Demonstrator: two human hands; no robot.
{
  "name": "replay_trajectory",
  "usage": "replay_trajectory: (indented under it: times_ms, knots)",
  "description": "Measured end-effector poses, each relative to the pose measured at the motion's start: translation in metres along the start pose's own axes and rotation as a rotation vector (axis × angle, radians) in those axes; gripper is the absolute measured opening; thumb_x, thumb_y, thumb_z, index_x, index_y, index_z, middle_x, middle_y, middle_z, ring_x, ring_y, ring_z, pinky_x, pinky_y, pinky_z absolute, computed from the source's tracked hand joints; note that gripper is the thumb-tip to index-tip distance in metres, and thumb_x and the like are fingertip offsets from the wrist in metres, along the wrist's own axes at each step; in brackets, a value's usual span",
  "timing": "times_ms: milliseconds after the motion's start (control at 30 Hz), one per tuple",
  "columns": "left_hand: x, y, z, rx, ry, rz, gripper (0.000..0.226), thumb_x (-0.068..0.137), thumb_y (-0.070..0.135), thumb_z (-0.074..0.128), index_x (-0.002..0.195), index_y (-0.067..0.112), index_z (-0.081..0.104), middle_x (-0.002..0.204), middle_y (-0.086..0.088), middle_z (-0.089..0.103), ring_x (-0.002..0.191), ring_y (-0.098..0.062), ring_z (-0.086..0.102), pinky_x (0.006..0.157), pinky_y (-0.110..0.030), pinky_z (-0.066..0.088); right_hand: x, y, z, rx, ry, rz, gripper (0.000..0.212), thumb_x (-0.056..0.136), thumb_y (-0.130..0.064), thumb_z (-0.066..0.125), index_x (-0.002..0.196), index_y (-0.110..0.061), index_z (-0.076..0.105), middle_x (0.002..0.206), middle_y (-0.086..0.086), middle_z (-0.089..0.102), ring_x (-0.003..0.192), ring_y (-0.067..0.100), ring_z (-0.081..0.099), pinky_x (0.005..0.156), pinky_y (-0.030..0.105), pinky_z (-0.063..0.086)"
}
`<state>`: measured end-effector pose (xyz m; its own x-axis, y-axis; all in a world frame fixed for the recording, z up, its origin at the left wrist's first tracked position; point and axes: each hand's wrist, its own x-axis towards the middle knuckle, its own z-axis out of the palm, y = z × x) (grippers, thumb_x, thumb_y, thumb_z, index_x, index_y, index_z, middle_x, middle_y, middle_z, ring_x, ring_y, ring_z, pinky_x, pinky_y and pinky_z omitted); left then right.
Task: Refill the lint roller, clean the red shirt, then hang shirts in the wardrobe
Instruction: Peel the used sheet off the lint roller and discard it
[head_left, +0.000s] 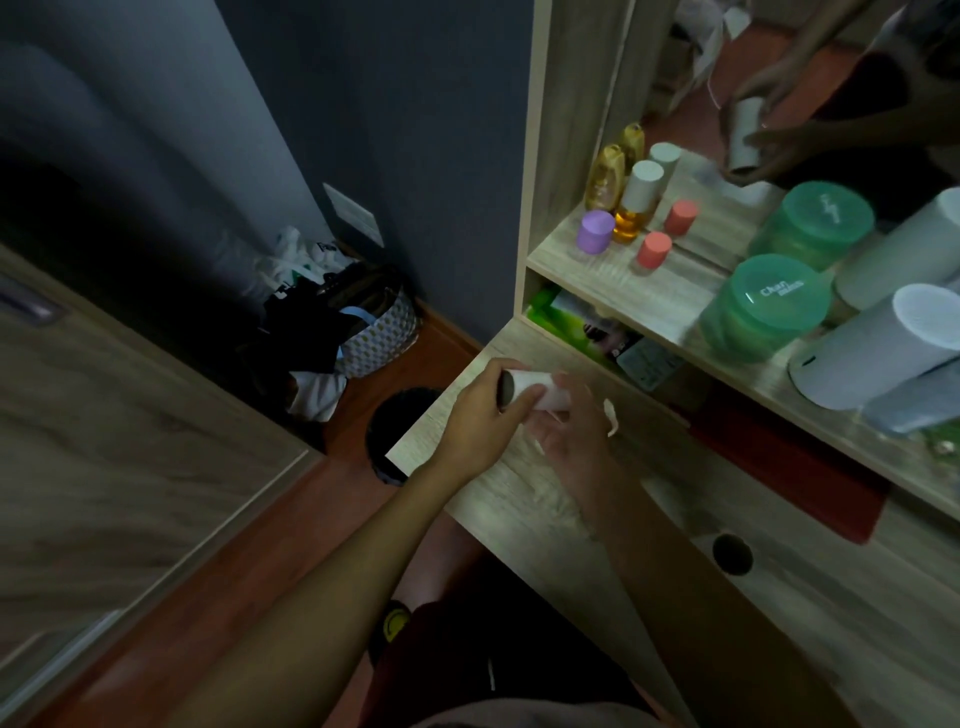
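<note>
— How many rolls are you holding?

— One white lint roller refill (540, 393), held over the wooden desk (519, 499). My left hand (480, 415) grips its dark open end, fingers curled round it. My right hand (569, 436) lies under the other end, blurred; I cannot tell whether those fingers clasp it or lie flat.

— And on the shelf?

— One purple-capped jar (595, 232), one coral-capped jar (653, 250), one amber bottle with a white cap (635, 208), one green tub (761, 306); the mirror behind doubles each. Two pale cylinders at the right run out of the picture.

— Anything on the floor?

— One patterned basket (382, 338) heaped with dark clothes, hard to make out. A black bin (387, 431) is half hidden by the desk edge.
</note>
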<state>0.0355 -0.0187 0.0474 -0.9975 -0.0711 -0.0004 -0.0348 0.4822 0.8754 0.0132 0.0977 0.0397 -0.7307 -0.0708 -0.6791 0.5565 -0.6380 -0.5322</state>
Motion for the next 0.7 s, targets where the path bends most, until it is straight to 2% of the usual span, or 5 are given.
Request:
replay_trajectory:
  times_ms: [100, 267, 400, 500, 700]
  knots:
    - [-0.003, -0.003, -0.002, -0.053, -0.011, -0.028, 0.022, 0.090, 0.033, 0.062, 0.110, 0.025, 0.056, 0.091, 0.008, 0.066, 0.079, -0.005, 0.066, 0.065, -0.013, 0.049, 0.001, 0.004, -0.002, 0.005, 0.001, 0.044, 0.028, 0.093, -0.020, 0.057, 0.117, -0.006, 0.048, 0.096, 0.009, 0.059, 0.082, 0.020, 0.063, 0.061, 0.024, 0.057]
    - [-0.002, -0.004, -0.006, -0.211, 0.074, -0.165, 0.018, 0.095, 0.031, 0.055, 0.105, 0.017, 0.059, 0.085, 0.004, 0.066, 0.064, -0.008, 0.065, 0.058, -0.024, 0.053, 0.005, 0.008, -0.012, -0.134, -0.115, -0.041, 0.035, 0.078, -0.006, 0.070, 0.110, -0.014, 0.057, 0.118, 0.009, 0.053, 0.104, 0.023, 0.059, 0.067, 0.028, 0.058]
    - [0.002, -0.010, -0.016, -0.225, 0.129, -0.247, 0.023, 0.097, 0.037, 0.050, 0.105, 0.018, 0.060, 0.083, 0.004, 0.064, 0.060, -0.005, 0.061, 0.058, -0.023, 0.051, 0.007, 0.002, -0.011, -0.194, -0.101, 0.045, 0.026, 0.091, -0.024, 0.061, 0.115, -0.015, 0.056, 0.111, 0.007, 0.061, 0.094, 0.020, 0.064, 0.069, 0.028, 0.057]
    - [0.003, -0.015, -0.017, -0.262, 0.139, -0.294, 0.027, 0.098, 0.038, 0.048, 0.106, 0.015, 0.060, 0.085, 0.001, 0.063, 0.058, -0.005, 0.059, 0.055, -0.019, 0.048, 0.009, 0.002, -0.013, -0.236, -0.141, 0.044, 0.021, 0.094, -0.027, 0.057, 0.111, -0.014, 0.058, 0.105, 0.004, 0.063, 0.094, 0.018, 0.065, 0.074, 0.029, 0.059]
    - [0.008, -0.022, -0.034, -0.589, 0.357, -0.545, 0.017, 0.097, 0.022, 0.048, 0.108, 0.011, 0.054, 0.094, -0.003, 0.056, 0.076, -0.015, 0.057, 0.063, -0.029, 0.048, 0.023, 0.005, -0.026, -0.122, -0.109, 0.066, 0.021, 0.101, -0.021, 0.045, 0.107, -0.010, 0.062, 0.111, 0.014, 0.066, 0.087, 0.021, 0.073, 0.068, 0.029, 0.061]
